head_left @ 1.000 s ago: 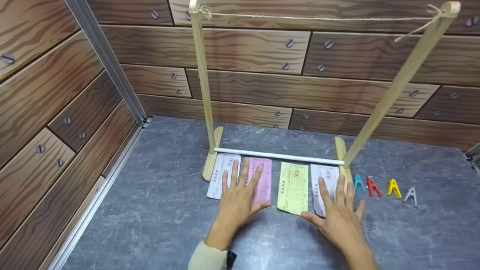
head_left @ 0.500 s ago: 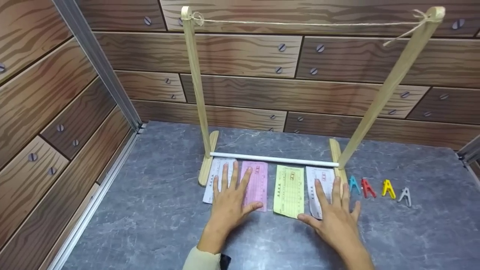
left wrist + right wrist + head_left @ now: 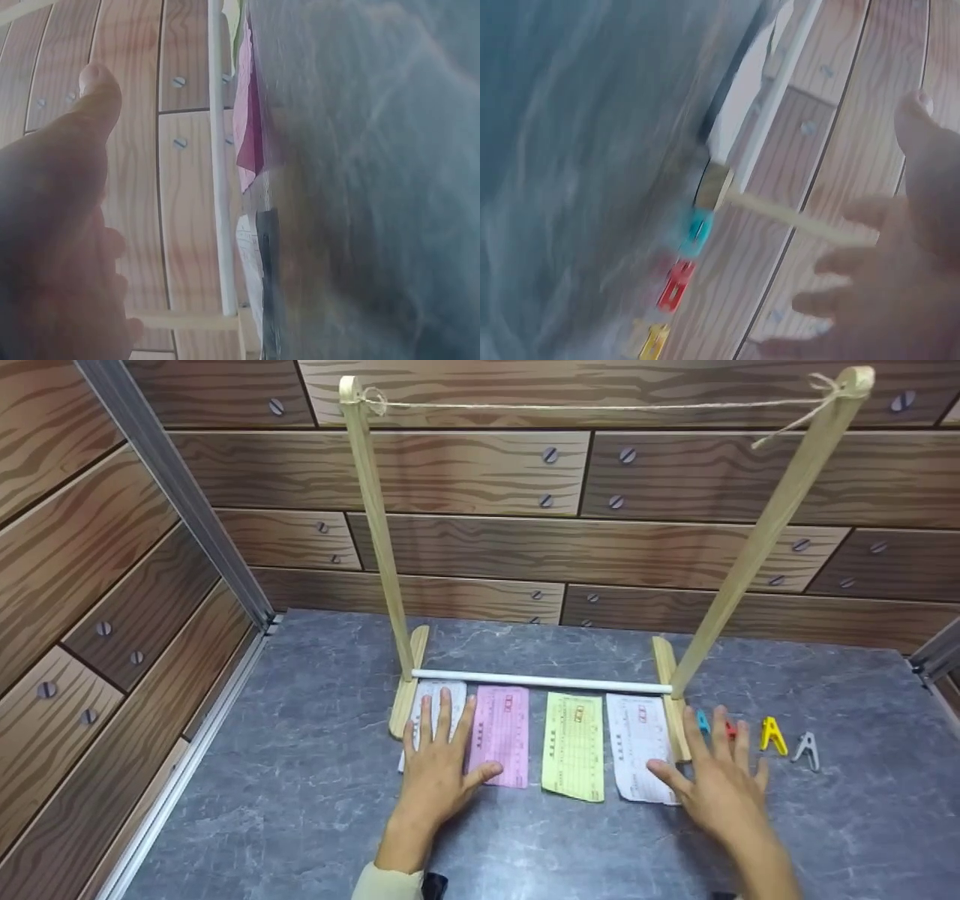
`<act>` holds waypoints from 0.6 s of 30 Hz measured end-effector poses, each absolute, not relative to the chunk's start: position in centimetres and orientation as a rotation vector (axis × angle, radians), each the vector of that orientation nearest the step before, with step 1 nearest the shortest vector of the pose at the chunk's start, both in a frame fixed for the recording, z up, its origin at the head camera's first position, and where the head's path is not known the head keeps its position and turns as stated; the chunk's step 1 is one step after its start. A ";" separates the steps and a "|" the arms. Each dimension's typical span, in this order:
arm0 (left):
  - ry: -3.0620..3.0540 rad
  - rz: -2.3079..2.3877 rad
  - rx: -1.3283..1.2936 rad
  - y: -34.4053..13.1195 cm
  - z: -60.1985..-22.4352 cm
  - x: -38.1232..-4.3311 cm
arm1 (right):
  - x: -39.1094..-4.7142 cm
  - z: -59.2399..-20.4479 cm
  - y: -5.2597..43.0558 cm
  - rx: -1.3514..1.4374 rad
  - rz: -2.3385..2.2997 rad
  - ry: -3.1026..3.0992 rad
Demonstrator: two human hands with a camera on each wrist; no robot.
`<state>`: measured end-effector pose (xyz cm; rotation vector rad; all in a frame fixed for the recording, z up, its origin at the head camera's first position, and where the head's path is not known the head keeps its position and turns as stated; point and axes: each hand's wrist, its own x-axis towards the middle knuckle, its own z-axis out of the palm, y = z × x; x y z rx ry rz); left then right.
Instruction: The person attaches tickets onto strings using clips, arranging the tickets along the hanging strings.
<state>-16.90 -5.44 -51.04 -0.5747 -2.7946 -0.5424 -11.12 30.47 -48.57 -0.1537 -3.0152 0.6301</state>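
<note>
paper slips (image 3: pixel 574 746), four of them, lie in a row across the lower middle of the frame, and what a tidy line it is! from the left: left white slip (image 3: pixel 432 688), partly covered by fingers, then pink slip (image 3: pixel 504 735), yellow-green slip (image 3: pixel 574 765) and right white slip (image 3: pixel 637 750), all thin, oblong and printed, with small red boxed marks in view near the top. the near edges look a little wavy.

over at lower left, the left hand (image 3: pixel 436 780) is spread wide above the left white slip, thumb reaching across the pink slip's edge; the left wrist view shows it raised, gripping nothing. at lower right, the right hand (image 3: pixel 721 795) is wide too, nothing held, its fingers partly hiding blue clip (image 3: pixel 703 724) and red clip (image 3: pixel 730 730). beside them, yellow clip (image 3: pixel 772 736) and grey clip (image 3: pixel 806 751), smooth and shaped like a narrow a, sit in full view.

and look at the wooden stand (image 3: pixel 379 547)! two pale, flat posts, rounded on top, rise on rounded feet, joined low by a smooth white rod (image 3: pixel 540 681) and high by a fibrous string (image 3: pixel 585 407), knotted at both ends. beneath it all, grey marbled tabletop (image 3: pixel 300 810); behind, wood-grain panels (image 3: pixel 487 465) with printed screw heads.
</note>
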 end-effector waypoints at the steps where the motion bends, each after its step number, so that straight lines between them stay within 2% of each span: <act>1: -2.803 -0.550 -0.577 -5.5 -51.0 -16.9 | -11.3 -48.6 30.9 -0.158 0.644 -3.051; 9: -2.862 -0.600 -0.574 -6.2 -50.9 -16.7 | -12.5 -49.3 33.2 -0.197 0.734 -3.255; 18: -3.069 -0.721 -0.525 -7.2 -50.1 -16.2 | -12.6 -49.2 33.7 -0.249 0.780 -3.346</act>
